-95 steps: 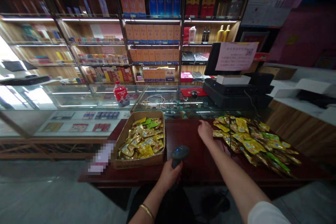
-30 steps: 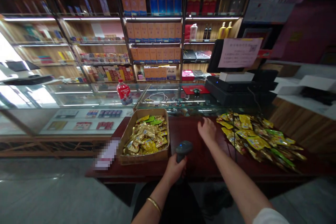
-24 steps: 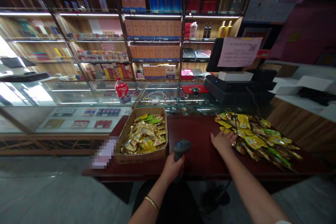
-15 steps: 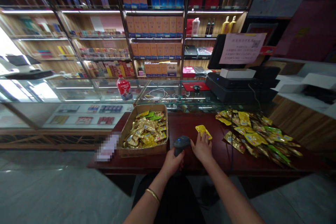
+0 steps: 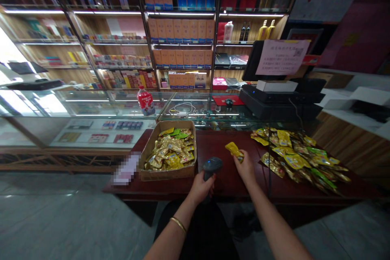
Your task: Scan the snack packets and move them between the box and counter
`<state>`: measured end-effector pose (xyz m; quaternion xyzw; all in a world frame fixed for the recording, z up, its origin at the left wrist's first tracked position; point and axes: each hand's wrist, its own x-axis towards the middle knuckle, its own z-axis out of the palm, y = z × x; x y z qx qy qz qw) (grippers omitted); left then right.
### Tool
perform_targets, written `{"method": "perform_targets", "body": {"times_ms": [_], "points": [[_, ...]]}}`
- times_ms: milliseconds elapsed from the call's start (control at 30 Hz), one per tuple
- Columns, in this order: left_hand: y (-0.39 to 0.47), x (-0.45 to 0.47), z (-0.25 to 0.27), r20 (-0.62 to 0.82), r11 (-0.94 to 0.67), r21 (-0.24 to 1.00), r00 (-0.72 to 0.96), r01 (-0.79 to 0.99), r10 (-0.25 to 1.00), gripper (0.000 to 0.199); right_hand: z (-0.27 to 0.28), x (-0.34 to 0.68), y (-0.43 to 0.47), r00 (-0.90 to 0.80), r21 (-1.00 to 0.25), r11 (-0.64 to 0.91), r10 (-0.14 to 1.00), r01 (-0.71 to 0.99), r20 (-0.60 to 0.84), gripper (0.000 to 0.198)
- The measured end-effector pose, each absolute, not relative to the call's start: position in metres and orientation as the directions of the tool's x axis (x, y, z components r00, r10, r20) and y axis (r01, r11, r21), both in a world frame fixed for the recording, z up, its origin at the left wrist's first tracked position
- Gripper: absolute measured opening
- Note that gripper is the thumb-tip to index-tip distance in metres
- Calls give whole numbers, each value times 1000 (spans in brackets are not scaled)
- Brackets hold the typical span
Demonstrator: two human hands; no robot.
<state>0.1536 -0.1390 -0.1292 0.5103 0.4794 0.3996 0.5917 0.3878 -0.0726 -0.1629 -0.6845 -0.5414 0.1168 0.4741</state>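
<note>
My left hand (image 5: 201, 187) is wrapped round the handle of a dark barcode scanner (image 5: 212, 165), held over the front of the desk. Its head shows a small blue light. To the right, my right hand (image 5: 245, 166) grips the near end of a yellow snack packet (image 5: 233, 148) between thumb and fingers. Left of the scanner stands an open cardboard box (image 5: 167, 175) with many gold, yellow and green packets in it. A loose pile of similar packets (image 5: 294, 158) lies on the desk's right side, beyond my right hand.
The dark red desk (image 5: 210, 140) meets a glass counter (image 5: 201, 110) at its far side. A monitor (image 5: 252, 63) with a paper sheet stands behind the pile, and a black cable hangs down near it. A red bottle (image 5: 146, 100) stands on the counter.
My right hand has closed on the yellow packet, which lay flat under its fingertips, and now holds it tilted. My left hand still holds the scanner in about the same place.
</note>
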Motion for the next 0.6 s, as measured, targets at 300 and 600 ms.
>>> {"method": "perform_targets", "body": {"times_ms": [300,600], "points": [[-139,149,-128,-196,186,981,328,62,924,49,-183,399,-59,395,-979,100,904,177,164,35],[-139,147,-130,-166,163,986,343,39,924,43,-187,401,-57,371,-990,122,918,72,140,36]]}}
